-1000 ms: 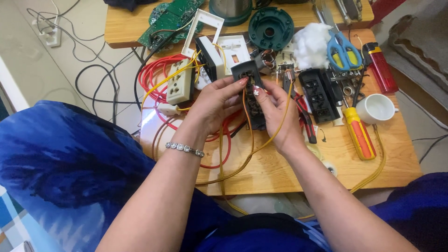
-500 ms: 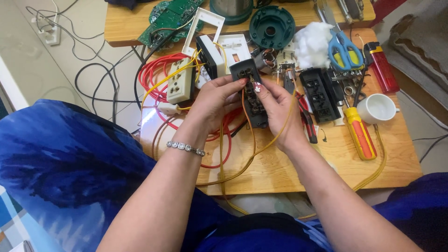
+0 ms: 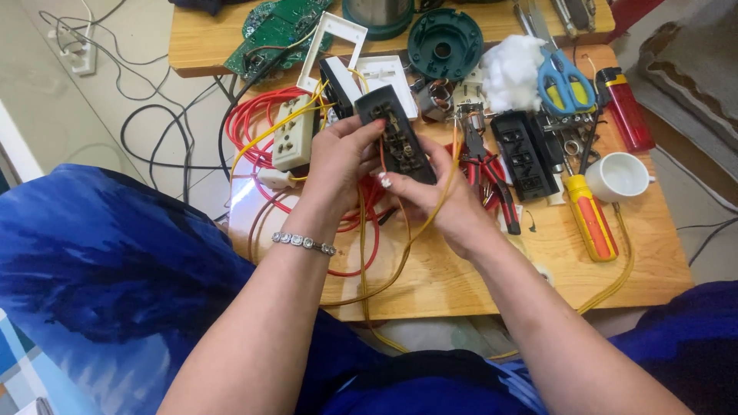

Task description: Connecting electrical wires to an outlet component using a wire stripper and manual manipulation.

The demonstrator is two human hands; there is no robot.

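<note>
1. Hands meet over a cluttered wooden table (image 3: 461, 284): the left hand (image 3: 338, 165) and the right hand (image 3: 442, 200) together grip a dark socket module (image 3: 393, 142), held tilted above the tabletop near its middle.
2. The left hand closes around the module's left edge, thumb on its face; a beaded bracelet (image 3: 304, 243) circles that wrist.
3. The right hand clasps the module's lower end from beneath, fingers curled shut on it, a pale-painted nail showing at the front.
4. Yellow wire (image 3: 419, 230) runs down from the module, passing between the two hands and looping off the table's near edge.
5. A coil of red wire (image 3: 254, 123) lies behind the left hand, beside a cream multi-socket strip (image 3: 292, 142).
6. To the right of the hands rest red-handled pliers (image 3: 500, 196), a second black socket block (image 3: 526, 154) and an orange-and-yellow screwdriver (image 3: 592, 219).
7. A white cup (image 3: 623, 177) stands near the screwdriver; blue-handled scissors (image 3: 565, 77), a wad of white cotton (image 3: 511, 69) and a red lighter (image 3: 626, 107) sit farther back.
8. A green circuit board (image 3: 273, 27) and a round dark-green plastic part (image 3: 446, 42) lie at the far side.
</note>
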